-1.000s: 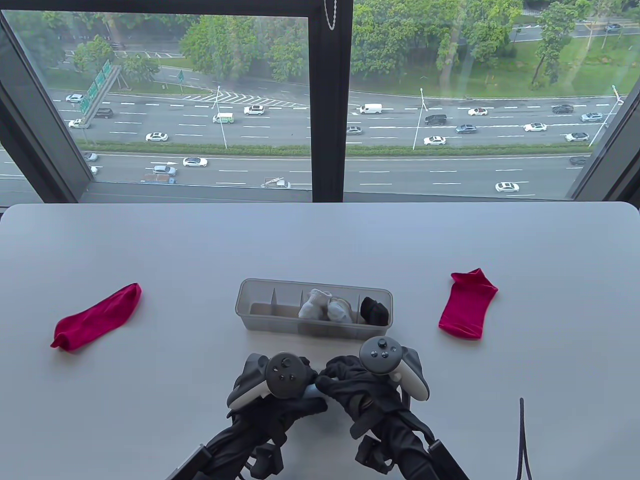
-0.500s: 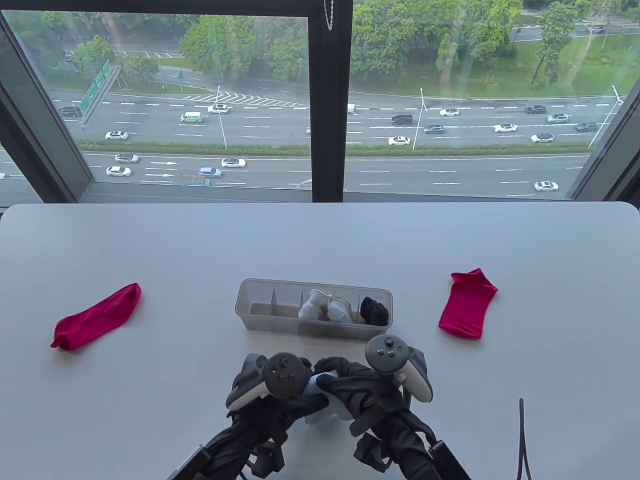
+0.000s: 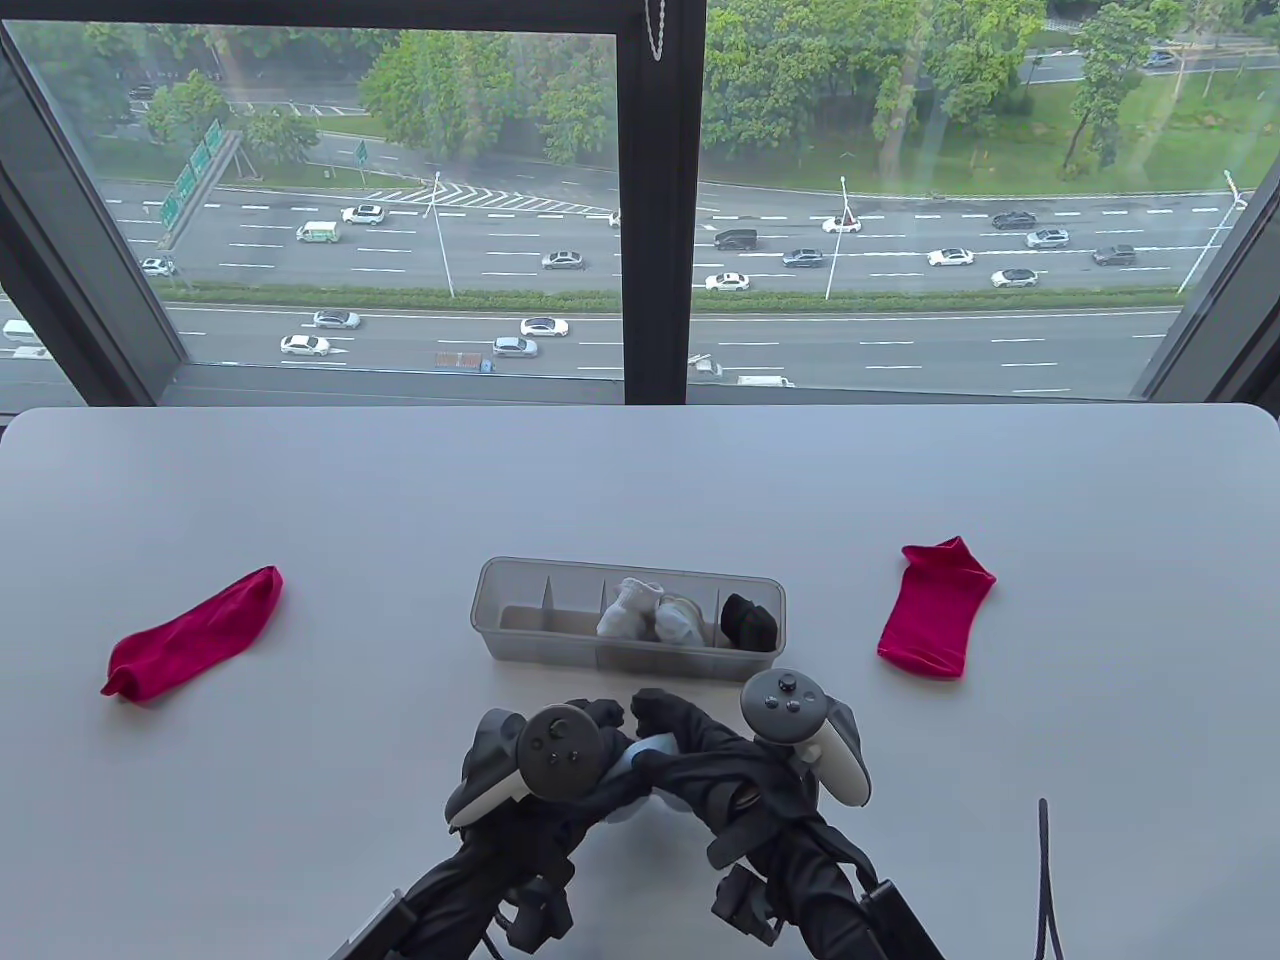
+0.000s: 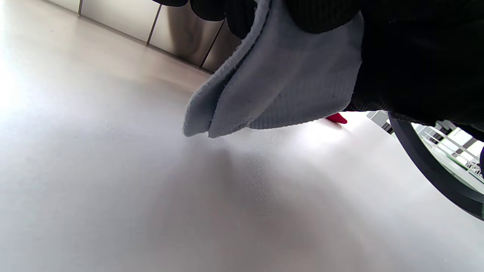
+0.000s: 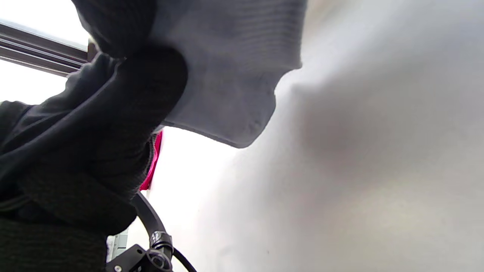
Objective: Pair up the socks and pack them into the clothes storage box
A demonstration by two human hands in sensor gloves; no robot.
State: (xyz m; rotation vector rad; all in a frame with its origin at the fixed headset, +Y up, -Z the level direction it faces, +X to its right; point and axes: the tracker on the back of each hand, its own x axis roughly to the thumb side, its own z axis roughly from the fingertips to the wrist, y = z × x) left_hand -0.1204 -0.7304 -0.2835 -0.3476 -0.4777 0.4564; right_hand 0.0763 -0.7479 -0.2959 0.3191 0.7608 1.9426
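Observation:
Both gloved hands meet at the near middle of the table and grip a light blue sock bundle (image 3: 640,757) between them. My left hand (image 3: 600,722) holds its left side, my right hand (image 3: 655,712) its right. In the left wrist view the blue sock (image 4: 280,83) hangs folded from my fingers just above the table. The right wrist view shows the same blue sock (image 5: 234,75) gripped. Just beyond the hands stands the clear storage box (image 3: 520,572), with a white pair (image 3: 645,615) and a black pair (image 3: 750,620) inside. One red sock (image 3: 190,632) lies far left, another red sock (image 3: 935,607) to the right.
The box's two left compartments show nothing inside. A dark cable (image 3: 1043,870) comes up from the near right edge. A window with a dark frame (image 3: 655,200) runs behind the table's far edge.
Both hands have shifted a little toward the box, the right one more. The light blue bundle, hidden a second ago, now shows between them.

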